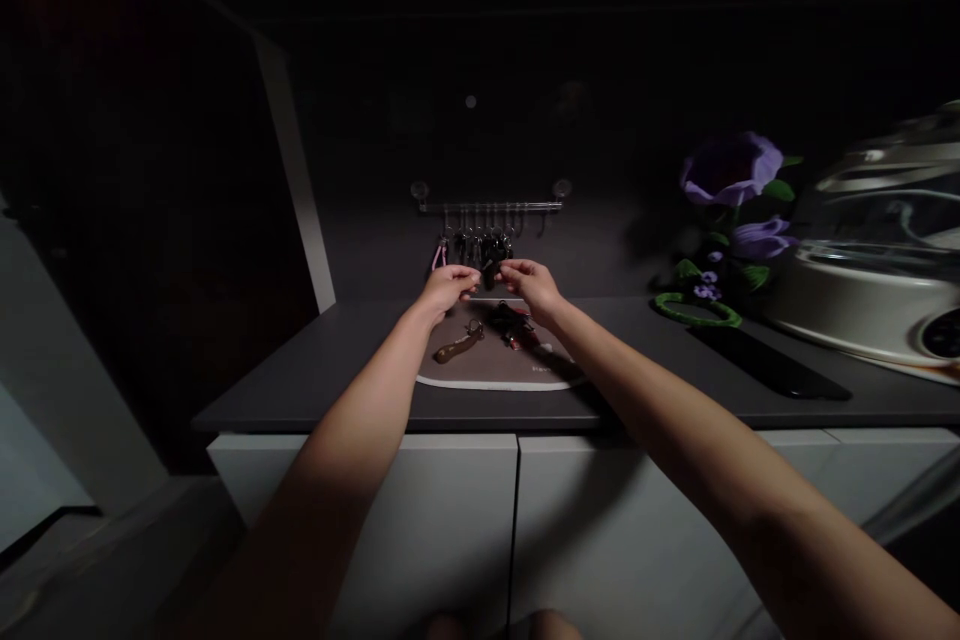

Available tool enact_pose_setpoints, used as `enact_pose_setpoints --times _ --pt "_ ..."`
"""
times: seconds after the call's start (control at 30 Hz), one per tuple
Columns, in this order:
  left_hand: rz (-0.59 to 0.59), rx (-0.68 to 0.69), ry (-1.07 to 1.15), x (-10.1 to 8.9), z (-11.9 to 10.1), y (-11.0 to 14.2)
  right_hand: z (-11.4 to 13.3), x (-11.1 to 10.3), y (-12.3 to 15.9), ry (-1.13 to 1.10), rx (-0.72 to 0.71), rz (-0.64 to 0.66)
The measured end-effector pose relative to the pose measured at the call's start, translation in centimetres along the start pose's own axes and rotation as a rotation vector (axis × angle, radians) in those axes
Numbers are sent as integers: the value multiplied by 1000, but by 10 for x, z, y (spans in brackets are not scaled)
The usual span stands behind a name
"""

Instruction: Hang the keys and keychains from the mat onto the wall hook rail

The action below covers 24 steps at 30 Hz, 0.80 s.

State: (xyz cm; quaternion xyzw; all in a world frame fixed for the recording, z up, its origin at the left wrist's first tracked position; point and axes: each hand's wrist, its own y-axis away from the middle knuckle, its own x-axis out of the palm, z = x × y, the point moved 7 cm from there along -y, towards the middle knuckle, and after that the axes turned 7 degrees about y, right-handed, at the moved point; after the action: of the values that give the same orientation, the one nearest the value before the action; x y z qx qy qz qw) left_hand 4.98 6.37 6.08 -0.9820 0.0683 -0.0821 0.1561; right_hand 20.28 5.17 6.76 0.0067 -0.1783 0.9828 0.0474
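Observation:
A clear rail (491, 207) with hooks is fixed to the dark wall, and several keys (477, 246) hang from it. My left hand (448, 288) is in front of the hanging keys, thumb and fingertips pinched together; what they hold, if anything, is too small to tell. To its right, my right hand (531, 282) pinches a small dark key bunch (491, 274), whose details are lost in the shadow. Below both hands lies a brown mat (480, 370) with a pale rim. On it rest a brown key fob (456, 348) with a ring and a dark bunch of keys (513, 322).
A pink strap (439, 254) hangs at the rail's left. On the right of the dark counter (300, 370) stand purple artificial flowers (731, 170), a flat black object (772, 362) and a white appliance (870, 290) with a clear cover. White cabinet doors (450, 510) are below.

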Motion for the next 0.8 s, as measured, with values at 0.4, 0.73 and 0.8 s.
enact_pose_setpoints --times 0.4,0.73,0.8 --pt "217 -129 -392 -1 14 4 -5 -9 23 807 -360 0" --pt "482 -96 -688 0 33 -2 -3 -6 22 977 -392 -17" --pt "496 -89 -730 -2 37 -4 -4 -5 22 984 -393 -7"
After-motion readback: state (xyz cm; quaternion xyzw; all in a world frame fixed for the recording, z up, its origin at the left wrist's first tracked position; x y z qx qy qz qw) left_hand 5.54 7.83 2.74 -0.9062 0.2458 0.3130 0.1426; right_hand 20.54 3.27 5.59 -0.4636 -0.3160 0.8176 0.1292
